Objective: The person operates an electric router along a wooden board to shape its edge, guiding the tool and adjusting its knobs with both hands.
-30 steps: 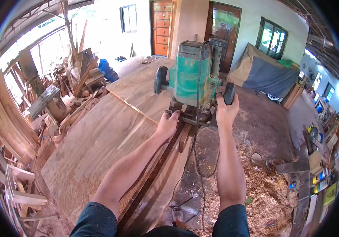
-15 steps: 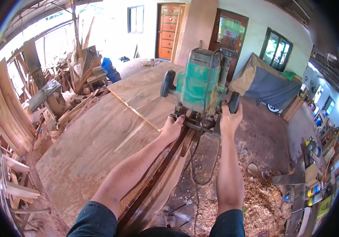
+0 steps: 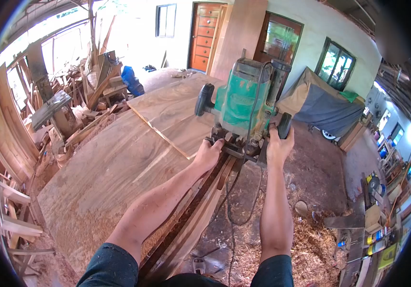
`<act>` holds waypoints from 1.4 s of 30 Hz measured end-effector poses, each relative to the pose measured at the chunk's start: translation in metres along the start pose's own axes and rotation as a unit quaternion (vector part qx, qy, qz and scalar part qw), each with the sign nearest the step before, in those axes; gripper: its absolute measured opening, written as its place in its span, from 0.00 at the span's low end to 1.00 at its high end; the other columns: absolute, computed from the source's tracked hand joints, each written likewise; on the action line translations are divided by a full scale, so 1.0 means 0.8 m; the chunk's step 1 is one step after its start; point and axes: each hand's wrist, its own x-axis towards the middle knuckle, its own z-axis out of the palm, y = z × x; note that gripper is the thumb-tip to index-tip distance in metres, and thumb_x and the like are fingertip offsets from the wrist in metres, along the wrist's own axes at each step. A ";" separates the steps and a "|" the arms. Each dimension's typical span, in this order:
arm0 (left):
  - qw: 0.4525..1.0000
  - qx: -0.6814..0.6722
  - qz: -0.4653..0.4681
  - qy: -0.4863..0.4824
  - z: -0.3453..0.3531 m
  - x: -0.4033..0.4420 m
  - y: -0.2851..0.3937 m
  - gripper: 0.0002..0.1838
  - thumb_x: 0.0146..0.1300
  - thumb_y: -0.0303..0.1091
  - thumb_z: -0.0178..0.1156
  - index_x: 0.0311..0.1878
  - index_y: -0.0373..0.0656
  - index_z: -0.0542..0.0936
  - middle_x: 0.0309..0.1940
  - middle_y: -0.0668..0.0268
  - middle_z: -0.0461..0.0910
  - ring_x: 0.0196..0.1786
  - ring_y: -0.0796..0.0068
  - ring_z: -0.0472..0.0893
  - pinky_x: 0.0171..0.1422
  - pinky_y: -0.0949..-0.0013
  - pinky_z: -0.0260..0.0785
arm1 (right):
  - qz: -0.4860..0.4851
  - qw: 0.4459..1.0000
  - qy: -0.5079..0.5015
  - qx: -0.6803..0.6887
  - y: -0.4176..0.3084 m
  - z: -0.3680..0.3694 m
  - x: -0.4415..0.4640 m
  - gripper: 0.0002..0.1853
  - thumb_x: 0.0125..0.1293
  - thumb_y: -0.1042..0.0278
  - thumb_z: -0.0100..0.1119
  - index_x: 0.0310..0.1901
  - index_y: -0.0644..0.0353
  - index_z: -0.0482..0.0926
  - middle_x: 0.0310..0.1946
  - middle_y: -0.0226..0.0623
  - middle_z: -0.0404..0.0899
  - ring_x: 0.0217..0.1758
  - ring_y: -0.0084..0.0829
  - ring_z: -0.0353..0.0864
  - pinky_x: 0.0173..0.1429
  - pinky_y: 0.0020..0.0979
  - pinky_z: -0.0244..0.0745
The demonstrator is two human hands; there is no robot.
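Just left of centre in the frame, the near end of a thin pale strip [image 3: 159, 131] lies a little more apart from the left hand [image 3: 208, 153] than a second ago, when the two nearly met. That hand pinches the left edge of the base of the green router [image 3: 243, 98], which is at upper centre, slightly farther right in the frame than before. The right hand [image 3: 278, 147] curls round its black handle [image 3: 285, 126].

At upper left, jagged wood scraps [image 3: 97, 93] are heaped beside a crumpled blue bag [image 3: 131, 82]. A broad wooden panel [image 3: 105, 177], wavy-grained and dusty, spreads across the left and middle, near a straight dark rail [image 3: 186, 209]. A red-brown door [image 3: 204, 38] stands at top centre; curly shavings [image 3: 310, 244] litter the lower right, below a draped, creased cover [image 3: 327, 107].
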 end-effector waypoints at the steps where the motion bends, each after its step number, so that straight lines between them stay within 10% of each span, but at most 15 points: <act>1: 1.000 0.006 -0.016 -0.004 -0.001 0.000 0.002 0.18 0.72 0.47 0.55 0.44 0.38 0.77 0.29 0.71 0.75 0.33 0.80 0.71 0.38 0.70 0.65 | -0.003 1.000 0.003 0.000 0.000 0.001 0.002 0.14 0.57 0.70 0.63 0.42 0.68 0.75 0.28 0.30 0.72 0.31 0.22 0.68 0.38 0.28 0.67; 15: 0.993 0.015 -0.118 -0.028 -0.010 -0.031 0.076 0.25 0.71 0.54 0.55 0.48 0.36 0.76 0.31 0.65 0.75 0.27 0.78 0.70 0.28 0.66 0.62 | -0.006 1.000 -0.005 0.001 0.007 0.002 0.009 0.16 0.56 0.70 0.62 0.45 0.69 0.76 0.30 0.30 0.73 0.33 0.23 0.69 0.39 0.29 0.68; 29: 0.949 0.180 -0.091 -0.243 -0.111 0.013 0.075 0.30 0.68 0.59 0.56 0.59 0.41 0.74 0.51 0.63 0.79 0.51 0.71 0.79 0.52 0.66 0.72 | -0.014 1.000 -0.011 -0.022 0.006 0.001 0.015 0.12 0.57 0.73 0.61 0.42 0.65 0.76 0.30 0.30 0.73 0.31 0.23 0.69 0.38 0.28 0.67; 33: 0.998 -0.009 0.005 0.055 -0.135 0.073 0.102 0.32 0.67 0.59 0.59 0.57 0.37 0.77 0.36 0.68 0.79 0.36 0.75 0.76 0.37 0.71 0.69 | 0.006 1.000 -0.013 0.011 0.007 0.002 0.011 0.12 0.56 0.73 0.61 0.42 0.65 0.75 0.30 0.29 0.73 0.31 0.23 0.69 0.38 0.28 0.68; 36: 0.994 -0.071 0.048 -0.063 -0.088 0.122 0.118 0.31 0.67 0.59 0.59 0.56 0.38 0.77 0.33 0.68 0.78 0.34 0.76 0.76 0.33 0.74 0.69 | -0.016 1.000 -0.014 0.004 0.010 0.000 0.014 0.12 0.56 0.74 0.62 0.42 0.65 0.75 0.30 0.29 0.73 0.31 0.22 0.70 0.38 0.27 0.68; 42: 0.997 0.002 0.075 -0.003 -0.055 0.126 0.153 0.26 0.68 0.54 0.60 0.52 0.37 0.78 0.32 0.68 0.79 0.31 0.81 0.75 0.30 0.72 0.68 | -0.013 1.000 -0.006 0.024 -0.019 -0.002 0.012 0.13 0.57 0.75 0.62 0.45 0.66 0.75 0.30 0.28 0.72 0.33 0.20 0.70 0.38 0.27 0.68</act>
